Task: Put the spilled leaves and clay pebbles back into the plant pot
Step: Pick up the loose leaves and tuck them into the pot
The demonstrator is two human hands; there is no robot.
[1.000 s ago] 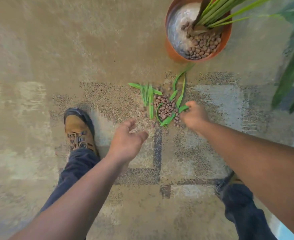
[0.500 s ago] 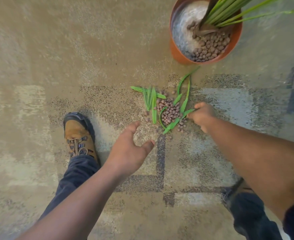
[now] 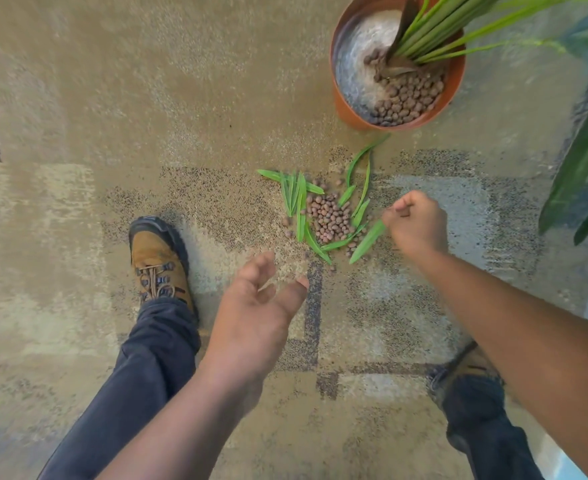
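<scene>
A heap of brown clay pebbles [image 3: 330, 218] lies on the carpet with several loose green leaves [image 3: 296, 199] around it. The orange plant pot [image 3: 346, 109] stands beyond the heap at the upper right, holding green stalks, white filler and more pebbles. My right hand [image 3: 415, 221] is just right of the heap, fingers pinched on one green leaf [image 3: 367, 242] that hangs from its fingertips. My left hand [image 3: 256, 313] hovers palm-up and cupped, below and left of the heap, with nothing in it.
A brown lace-up shoe [image 3: 157, 259] and dark trouser leg are planted left of the spill; my other leg [image 3: 476, 410] is at the lower right. Large dark green leaves [image 3: 583, 161] of another plant hang in along the right edge.
My right hand has closed on a leaf at the heap's right side and lifted it slightly. My left hand has turned more palm-up and drifted a little toward me.
</scene>
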